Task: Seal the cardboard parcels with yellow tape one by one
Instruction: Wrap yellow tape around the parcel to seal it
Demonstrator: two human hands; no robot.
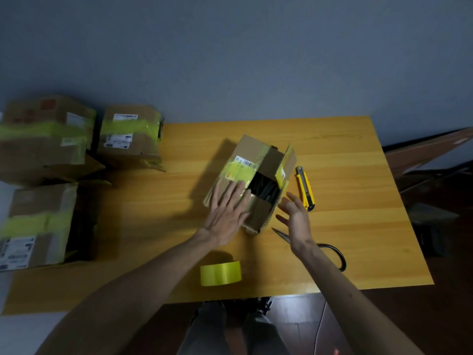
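Observation:
A small cardboard parcel (252, 149) stands in the middle of the wooden table (345, 226), its top flaps partly open over dark contents. Old yellow tape and a barcode label cover its left flap. My left hand (226, 216) lies flat with straight fingers on that left flap. My right hand (294, 216) hovers open just right of the box, palm turned toward it, not touching. A roll of yellow tape (220, 273) stands on the table near the front edge, below my left wrist.
A yellow utility knife (305, 188) lies right of the parcel. Scissors (330, 248) lie partly under my right forearm. Three taped parcels (46, 139) (129, 134) (35, 224) sit at the table's left. A grey wall is behind the table.

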